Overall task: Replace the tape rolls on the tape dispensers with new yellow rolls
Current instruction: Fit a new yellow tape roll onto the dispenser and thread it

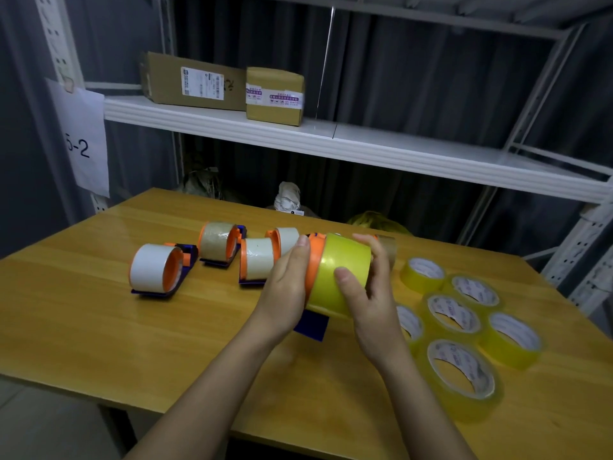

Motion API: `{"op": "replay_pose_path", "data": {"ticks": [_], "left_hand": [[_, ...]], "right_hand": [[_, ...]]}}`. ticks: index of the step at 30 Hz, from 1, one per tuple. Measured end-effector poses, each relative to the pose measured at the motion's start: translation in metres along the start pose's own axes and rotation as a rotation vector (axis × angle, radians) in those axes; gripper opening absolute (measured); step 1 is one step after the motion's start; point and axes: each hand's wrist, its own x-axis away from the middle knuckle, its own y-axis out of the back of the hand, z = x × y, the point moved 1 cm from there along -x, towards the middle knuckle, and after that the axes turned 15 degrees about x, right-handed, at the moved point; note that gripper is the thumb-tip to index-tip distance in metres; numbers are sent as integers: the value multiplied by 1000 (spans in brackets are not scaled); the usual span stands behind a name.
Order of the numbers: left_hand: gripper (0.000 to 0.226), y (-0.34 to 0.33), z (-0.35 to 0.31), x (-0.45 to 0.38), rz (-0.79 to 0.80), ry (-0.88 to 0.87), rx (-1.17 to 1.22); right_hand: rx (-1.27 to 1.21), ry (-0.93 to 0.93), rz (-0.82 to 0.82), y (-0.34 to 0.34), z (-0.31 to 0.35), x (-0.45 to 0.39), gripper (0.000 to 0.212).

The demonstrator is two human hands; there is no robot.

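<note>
Above the middle of the wooden counter (99, 327), both hands hold one tape dispenser (313, 260) clear of the surface. The left hand (287, 283) has its grip closed on the dispenser's orange wheel side, while the right hand (368, 287) has its grip wrapped around the yellow roll (338, 277) seated on that wheel, thumb on the roll's face. Left of the held dispenser, four more dispensers (159, 270) stand on the counter with pale, nearly spent rolls. Right of the held dispenser, six new yellow rolls (461, 373) lie flat in a cluster. Behind the counter, a white shelf (365, 144) carries two cardboard boxes (275, 94).
</note>
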Motion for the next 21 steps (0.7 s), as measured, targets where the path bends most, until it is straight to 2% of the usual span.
{"op": "replay_pose_path", "data": {"ticks": [5,8,10,14,21], "left_hand": [[39,-2,-1,-5,-48,31,36],[44,-7,0,-6,-58,40,41],[46,-6,2,-6,-97,30,54],[49,1,7,-8,-146,6,53],[43,6,13,-8,-128,-7,54]], "right_hand": [[208,125,-78,-1,-8,0,57],[164,111,-111,-3,-5,-2,53],[124,70,-81,-5,-4,-4,49],[131,-32,-16,-6,-3,-5,55],[-5,-181,150,2,3,-9,35]]}}
